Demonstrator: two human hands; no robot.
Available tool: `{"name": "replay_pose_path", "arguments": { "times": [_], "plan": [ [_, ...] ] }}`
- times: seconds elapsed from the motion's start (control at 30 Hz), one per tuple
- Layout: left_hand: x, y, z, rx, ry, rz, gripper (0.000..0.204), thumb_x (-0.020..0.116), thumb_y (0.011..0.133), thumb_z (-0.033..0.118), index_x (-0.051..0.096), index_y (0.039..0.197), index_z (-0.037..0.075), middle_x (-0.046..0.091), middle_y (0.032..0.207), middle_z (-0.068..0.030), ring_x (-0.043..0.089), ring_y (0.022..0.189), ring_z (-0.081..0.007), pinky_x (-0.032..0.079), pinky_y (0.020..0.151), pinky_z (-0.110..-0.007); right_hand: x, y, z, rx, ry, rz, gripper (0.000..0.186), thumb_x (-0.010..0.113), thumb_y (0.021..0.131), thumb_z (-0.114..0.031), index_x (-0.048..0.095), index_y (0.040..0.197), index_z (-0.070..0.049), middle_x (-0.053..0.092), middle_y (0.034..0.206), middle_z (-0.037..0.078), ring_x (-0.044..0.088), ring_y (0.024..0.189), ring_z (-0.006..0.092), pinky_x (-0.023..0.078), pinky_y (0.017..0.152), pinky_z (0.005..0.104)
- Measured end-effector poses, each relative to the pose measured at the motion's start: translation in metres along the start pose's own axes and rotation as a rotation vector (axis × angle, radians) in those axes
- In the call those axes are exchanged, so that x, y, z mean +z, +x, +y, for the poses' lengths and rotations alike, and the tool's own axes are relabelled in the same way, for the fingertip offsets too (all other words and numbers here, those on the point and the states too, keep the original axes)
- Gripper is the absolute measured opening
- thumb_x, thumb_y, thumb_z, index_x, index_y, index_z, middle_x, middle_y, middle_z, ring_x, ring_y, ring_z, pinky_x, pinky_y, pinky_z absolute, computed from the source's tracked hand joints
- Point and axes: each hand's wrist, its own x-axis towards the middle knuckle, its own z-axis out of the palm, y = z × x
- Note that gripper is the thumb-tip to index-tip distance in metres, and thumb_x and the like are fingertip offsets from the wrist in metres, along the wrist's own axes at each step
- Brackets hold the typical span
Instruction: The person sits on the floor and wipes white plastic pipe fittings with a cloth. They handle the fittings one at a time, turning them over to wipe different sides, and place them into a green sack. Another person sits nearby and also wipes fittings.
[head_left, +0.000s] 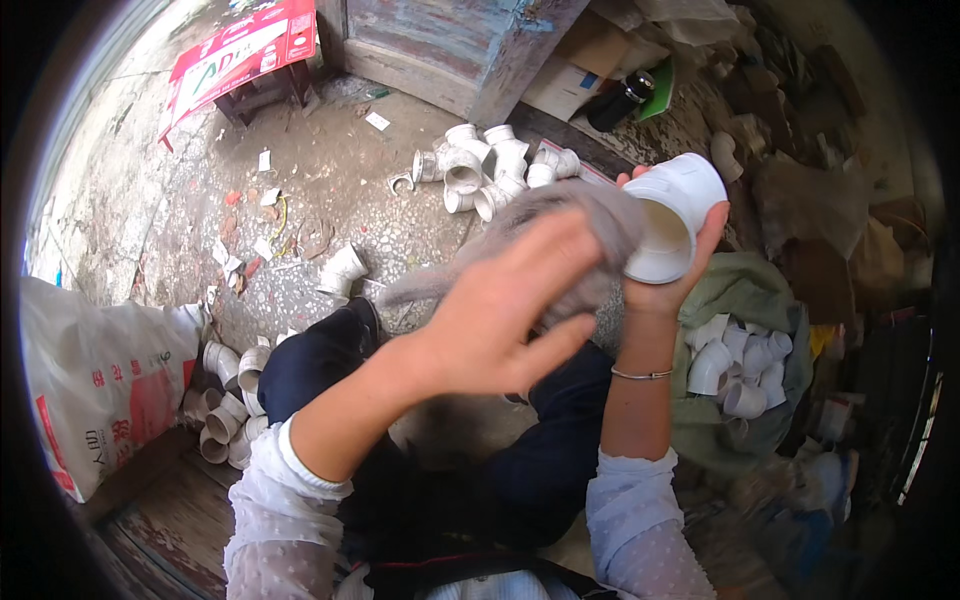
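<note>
White pipe fitting [690,185] held up in the right hand [662,296], its open mouth turned toward the left hand [500,322]; right fingers clamped about the fitting, thumb along its outer side; a grey cloth [615,225] is covered in part by the left hand, blurred; left thumb spread away from the other fingers, whether the cloth is gripped cannot be told; the cloth's edge is seen up against the fitting's rim, contact uncertain; a thin bracelet [642,376] is worn on the right wrist; more white fittings are heaped on the floor [400,225] beyond the hands, one lying alone nearer the knees; others are contained in a green sack [715,430] at right; at left a further pile is seen beside a white plastic bag [120,375]; a black bottle [622,100] is noted at upper right.
</note>
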Motion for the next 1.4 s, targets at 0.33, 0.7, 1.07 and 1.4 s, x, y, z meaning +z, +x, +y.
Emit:
{"name": "replay_pose_path", "arguments": {
  "times": [0.33,0.7,1.07,1.4],
  "plan": [
    [0.041,0.002,-0.025,-0.054,0.660,-0.162,0.034,0.059,0.075,0.012,0.056,0.109,0.017,0.058,0.099,0.0062,0.062,0.078,-0.0161,0.050,0.049,-0.028,0.004,-0.005,0.022,-0.042,-0.264,0.249,0.041,0.050,0.092,-0.042,0.055,0.109,-0.005,0.063,0.096,0.009,0.063,0.087,0.0232,0.052,0.077,0.0369],
    [0.017,0.007,-0.033,-0.496,-0.469,0.188,0.030,0.067,0.079,0.010,0.058,0.108,0.006,0.064,0.093,-0.0064,0.063,0.081,-0.0153,0.051,0.066,-0.027,-0.009,-0.011,0.003,0.012,-0.350,0.055,0.073,0.061,0.085,-0.045,0.028,0.139,-0.008,0.031,0.139,0.017,0.039,0.124,0.0281,0.035,0.102,0.0409],
    [0.016,0.004,0.000,-0.688,-1.012,-0.005,0.028,0.068,0.080,0.013,0.060,0.104,0.000,0.066,0.093,-0.0091,0.062,0.083,-0.0143,0.048,0.074,-0.028,-0.009,-0.011,-0.033,-0.034,-0.608,-0.282,0.089,0.068,0.072,-0.050,0.030,0.139,-0.005,0.050,0.124,0.022,0.056,0.108,0.0300,0.048,0.090,0.0388],
    [0.008,-0.010,-0.029,0.103,0.635,-0.390,0.030,0.052,0.082,0.017,0.055,0.112,0.021,0.055,0.106,0.0036,0.061,0.079,-0.0164,0.050,0.059,-0.030,-0.015,-0.022,-0.008,0.411,-0.184,0.166,0.050,0.041,0.094,-0.040,0.053,0.120,0.001,0.062,0.111,0.015,0.058,0.105,0.0269,0.046,0.093,0.0406]
  ]
}}
